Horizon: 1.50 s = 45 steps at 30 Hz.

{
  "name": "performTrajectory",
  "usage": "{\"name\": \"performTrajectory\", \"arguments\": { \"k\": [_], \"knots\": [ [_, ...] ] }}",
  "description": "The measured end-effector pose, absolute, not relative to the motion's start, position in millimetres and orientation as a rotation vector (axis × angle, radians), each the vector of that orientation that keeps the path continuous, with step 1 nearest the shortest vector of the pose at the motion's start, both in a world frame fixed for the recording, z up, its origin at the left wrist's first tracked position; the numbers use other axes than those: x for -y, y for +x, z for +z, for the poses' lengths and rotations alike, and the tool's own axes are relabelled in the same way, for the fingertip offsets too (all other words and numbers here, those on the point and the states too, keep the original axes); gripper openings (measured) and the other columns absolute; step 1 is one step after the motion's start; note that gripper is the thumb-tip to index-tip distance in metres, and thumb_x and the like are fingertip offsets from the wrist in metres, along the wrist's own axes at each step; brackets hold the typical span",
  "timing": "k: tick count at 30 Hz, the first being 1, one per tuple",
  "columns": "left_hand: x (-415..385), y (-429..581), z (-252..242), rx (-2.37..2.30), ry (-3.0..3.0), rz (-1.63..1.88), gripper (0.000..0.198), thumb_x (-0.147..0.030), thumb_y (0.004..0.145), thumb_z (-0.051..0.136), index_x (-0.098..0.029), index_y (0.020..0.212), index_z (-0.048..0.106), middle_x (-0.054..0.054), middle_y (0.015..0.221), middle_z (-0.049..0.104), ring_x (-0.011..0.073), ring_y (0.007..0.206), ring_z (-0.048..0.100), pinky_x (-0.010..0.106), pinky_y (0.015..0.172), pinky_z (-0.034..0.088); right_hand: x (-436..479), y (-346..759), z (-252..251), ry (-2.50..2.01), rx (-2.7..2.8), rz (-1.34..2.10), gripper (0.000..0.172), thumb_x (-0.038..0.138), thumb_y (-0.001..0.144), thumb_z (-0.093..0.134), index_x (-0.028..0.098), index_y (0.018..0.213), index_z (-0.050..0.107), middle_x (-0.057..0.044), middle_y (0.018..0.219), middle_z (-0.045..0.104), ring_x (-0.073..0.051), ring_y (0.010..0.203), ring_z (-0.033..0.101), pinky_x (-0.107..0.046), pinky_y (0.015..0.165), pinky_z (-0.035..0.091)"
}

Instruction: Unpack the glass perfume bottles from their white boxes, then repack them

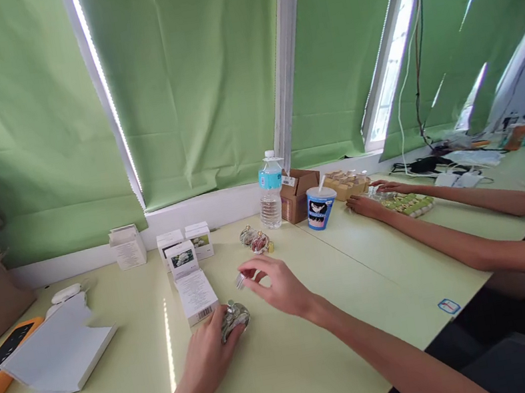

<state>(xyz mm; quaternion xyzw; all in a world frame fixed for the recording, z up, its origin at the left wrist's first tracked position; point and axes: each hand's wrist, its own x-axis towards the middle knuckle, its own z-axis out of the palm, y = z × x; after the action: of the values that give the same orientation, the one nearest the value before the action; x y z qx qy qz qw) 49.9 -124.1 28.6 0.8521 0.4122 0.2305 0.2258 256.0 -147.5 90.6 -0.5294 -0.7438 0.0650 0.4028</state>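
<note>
My left hand (213,344) is closed around a small round glass bottle (234,321) with a silvery neck, low over the table. Above and to its right, my right hand (278,283) pinches a small shiny cap-like piece (241,280) between thumb and fingertips. A white box (197,296) with printed text and a barcode lies just beyond my left hand. Behind it stand several small white boxes (199,240) with flower pictures. Two small ornate bottles, one greenish (248,235) and one reddish (261,243), sit farther back, past my right hand.
A water bottle (270,198), a cardboard box (299,195) and a blue cup (320,208) with a straw stand at the back. Another person's hands (370,204) work at right by a green tray (409,204). White card (66,353) lies at left.
</note>
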Motion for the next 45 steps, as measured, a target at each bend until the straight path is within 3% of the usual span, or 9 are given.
{"name": "performTrajectory", "arguments": {
  "k": [11, 17, 22, 25, 29, 33, 36, 41, 45],
  "knots": [
    [127, 48, 38, -0.987, 2.297, 0.717, 0.030, -0.040, 0.091, 0.045, -0.026, 0.117, 0.050, 0.005, 0.106, 0.067, 0.0237, 0.090, 0.065, 0.029, 0.068, 0.046, 168, 218, 79, -1.241, 2.030, 0.229, 0.030, 0.028, 0.090, 0.054, 0.022, 0.117, 0.064, -0.008, 0.106, 0.064, -0.018, 0.089, 0.060, -0.029, 0.075, 0.051],
    [112, 19, 60, -1.273, 2.288, 0.849, 0.047, -0.060, 0.083, 0.049, -0.027, 0.116, 0.055, 0.005, 0.111, 0.065, 0.0237, 0.086, 0.064, 0.033, 0.074, 0.046, 154, 234, 83, -1.419, 1.959, 0.688, 0.068, 0.046, 0.075, 0.071, 0.027, 0.135, 0.046, -0.005, 0.117, 0.058, -0.009, 0.062, 0.051, -0.024, 0.059, 0.046],
    [65, 8, 51, -1.783, 1.877, 0.914, 0.059, -0.069, 0.079, 0.044, -0.017, 0.102, 0.061, 0.016, 0.122, 0.060, 0.0375, 0.121, 0.047, 0.045, 0.093, 0.039, 141, 237, 65, -1.465, 2.037, 0.793, 0.029, 0.041, 0.072, 0.073, 0.019, 0.089, 0.065, 0.005, 0.069, 0.055, -0.008, 0.057, 0.043, -0.020, 0.050, 0.032],
    [44, 14, 41, -1.757, 1.839, 0.822, 0.060, -0.069, 0.069, 0.055, -0.013, 0.087, 0.065, 0.023, 0.127, 0.054, 0.0478, 0.130, 0.033, 0.055, 0.099, 0.032, 140, 241, 58, -1.473, 1.980, 0.779, 0.027, 0.041, 0.071, 0.074, 0.018, 0.080, 0.063, 0.006, 0.063, 0.050, -0.008, 0.056, 0.042, -0.019, 0.048, 0.030],
    [49, 24, 37, -1.517, 1.866, 0.769, 0.049, -0.056, 0.069, 0.064, -0.019, 0.101, 0.066, 0.013, 0.123, 0.061, 0.0353, 0.123, 0.048, 0.043, 0.097, 0.041, 142, 254, 59, -1.462, 1.798, 0.877, 0.033, 0.044, 0.071, 0.074, 0.017, 0.088, 0.065, 0.005, 0.062, 0.049, -0.008, 0.053, 0.044, -0.019, 0.045, 0.034],
    [74, 25, 39, -1.306, 1.835, 0.743, 0.062, -0.050, 0.074, 0.062, -0.019, 0.126, 0.051, 0.010, 0.121, 0.063, 0.0234, 0.104, 0.063, 0.031, 0.082, 0.051, 141, 262, 61, -1.302, 1.622, 1.098, 0.043, 0.048, 0.074, 0.070, 0.017, 0.102, 0.064, 0.002, 0.070, 0.055, -0.008, 0.049, 0.046, -0.020, 0.043, 0.042],
    [86, 23, 47, -1.213, 1.700, 0.646, 0.066, -0.051, 0.070, 0.067, -0.016, 0.125, 0.052, 0.011, 0.114, 0.067, 0.0228, 0.094, 0.066, 0.029, 0.074, 0.053, 139, 262, 57, -1.307, 1.529, 1.231, 0.044, 0.049, 0.074, 0.071, 0.015, 0.102, 0.063, 0.002, 0.070, 0.057, -0.007, 0.047, 0.048, -0.020, 0.041, 0.044],
    [86, 28, 58, -1.203, 1.563, 0.458, 0.047, -0.055, 0.067, 0.069, -0.014, 0.091, 0.065, 0.008, 0.084, 0.072, 0.0240, 0.077, 0.069, 0.030, 0.064, 0.050, 139, 258, 51, -1.344, 1.398, 1.355, 0.045, 0.052, 0.073, 0.071, 0.012, 0.095, 0.064, 0.004, 0.062, 0.053, -0.008, 0.045, 0.050, -0.022, 0.043, 0.050],
    [92, 31, 62, -1.177, 1.494, 0.578, 0.053, -0.057, 0.075, 0.061, -0.017, 0.109, 0.054, 0.009, 0.098, 0.070, 0.0219, 0.080, 0.069, 0.030, 0.064, 0.052, 142, 255, 55, -1.266, 1.381, 1.370, 0.045, 0.051, 0.072, 0.072, 0.012, 0.092, 0.064, 0.003, 0.066, 0.055, -0.006, 0.044, 0.049, -0.021, 0.043, 0.050]
  ]
}}
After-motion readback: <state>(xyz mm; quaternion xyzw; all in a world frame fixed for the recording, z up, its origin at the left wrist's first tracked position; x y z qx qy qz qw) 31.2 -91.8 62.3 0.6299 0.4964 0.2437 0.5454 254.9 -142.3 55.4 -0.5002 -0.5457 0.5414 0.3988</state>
